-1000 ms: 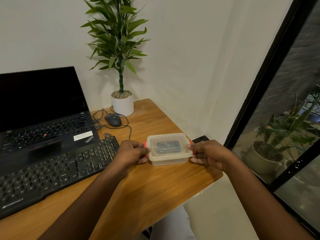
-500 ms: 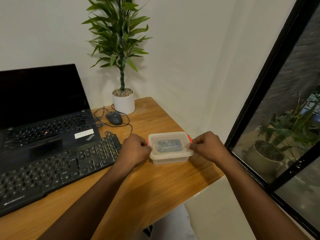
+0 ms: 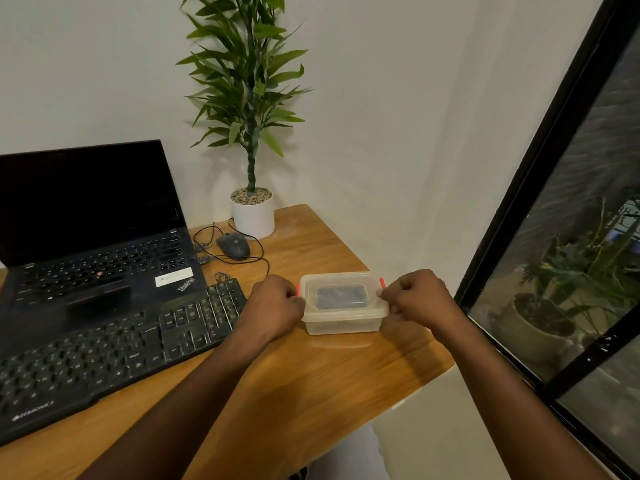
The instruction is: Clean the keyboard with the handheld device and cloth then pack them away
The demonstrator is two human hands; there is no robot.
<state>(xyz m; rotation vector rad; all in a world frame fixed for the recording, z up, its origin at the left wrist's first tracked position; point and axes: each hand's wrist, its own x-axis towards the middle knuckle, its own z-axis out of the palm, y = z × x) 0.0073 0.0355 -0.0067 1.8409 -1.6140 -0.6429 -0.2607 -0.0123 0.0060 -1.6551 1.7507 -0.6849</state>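
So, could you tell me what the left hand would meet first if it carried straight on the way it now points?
The left hand points right, so it would meet the lidded clear box first, at the red clip it seems to grip.

Your box (image 3: 343, 322) was clear plastic with orange-red clips (image 3: 382, 283), and a dark grey device (image 3: 341, 296) showed through the lid. Keyboard (image 3: 104, 358), laptop (image 3: 86, 202) and mouse (image 3: 233, 245) were all black, and the laptop had a white sticker (image 3: 174, 276). Your desk (image 3: 311, 393) was honey-brown wood grain. White pot (image 3: 252, 218), green leaves (image 3: 242, 71), black window frame (image 3: 540, 168).
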